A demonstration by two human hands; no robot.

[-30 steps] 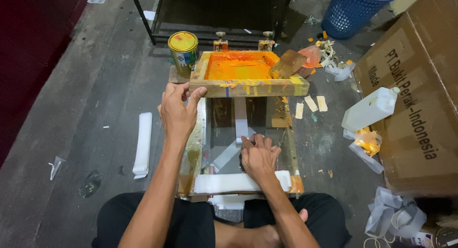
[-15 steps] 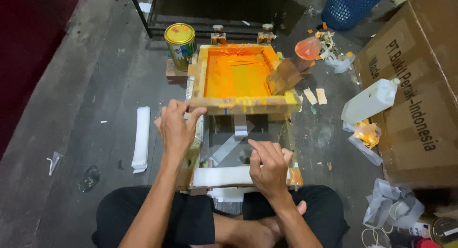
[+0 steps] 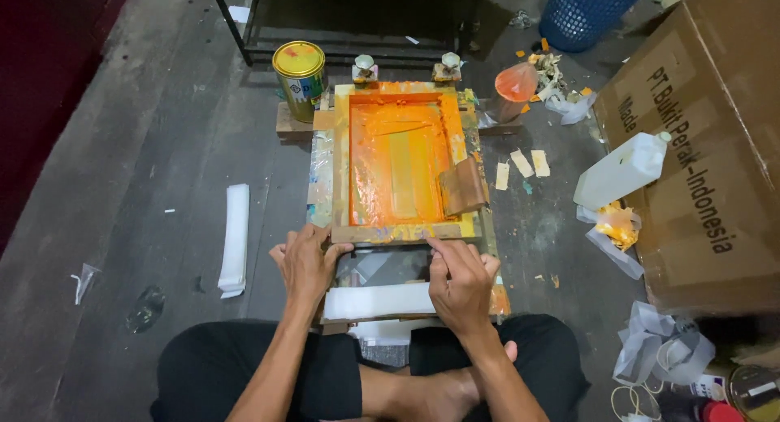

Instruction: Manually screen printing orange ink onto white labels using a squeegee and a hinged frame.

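White flat pack [image 3: 378,300] lies between my wrists, nearest me. My left hand [image 3: 307,264], fingers curled, grips the near left corner of the wooden screen frame [image 3: 398,231]; my right hand [image 3: 459,277], fingers loosely spread, presses fingertips on the frame's near edge. Beyond my fingers: orange ink across the mesh, a brown squeegee [image 3: 463,186] leaning at the frame's right side. Left of my left hand, a white folded strip [image 3: 235,239]. Right, a white plastic jug [image 3: 621,170] against a brown printed carton [image 3: 715,146]. Farthest: yellow-lidded tin [image 3: 299,79], blue basket [image 3: 589,12].
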